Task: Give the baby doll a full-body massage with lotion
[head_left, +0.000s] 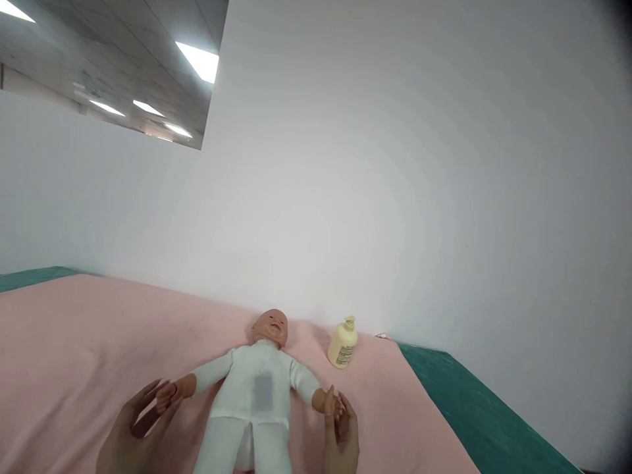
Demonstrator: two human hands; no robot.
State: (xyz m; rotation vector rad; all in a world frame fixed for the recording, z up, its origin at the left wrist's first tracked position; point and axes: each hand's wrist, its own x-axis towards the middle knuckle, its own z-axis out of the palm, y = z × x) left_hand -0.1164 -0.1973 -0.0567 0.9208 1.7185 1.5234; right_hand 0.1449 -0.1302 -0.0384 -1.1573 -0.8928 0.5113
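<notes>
A baby doll point(266, 368) in a white long-sleeved top and white trousers lies on its back, arms spread and head toward the wall. My left hand point(135, 424) has its thumb and fingers curved around the doll's hand at the left of the view. On the other side, my right hand point(342, 434) grips the doll's other hand between thumb and fingers. A pale yellow pump bottle point(342, 345) stands upright beside the doll's head, beyond my right hand. The doll's lower legs run out of the picture at the bottom.
A pink cloth point(118, 336) with soft folds lies beneath the doll, over a green surface point(474, 395) that shows at the right and far left. White partition walls point(345, 164) rise behind. Part of a small object point(382, 336) shows at the cloth's back edge.
</notes>
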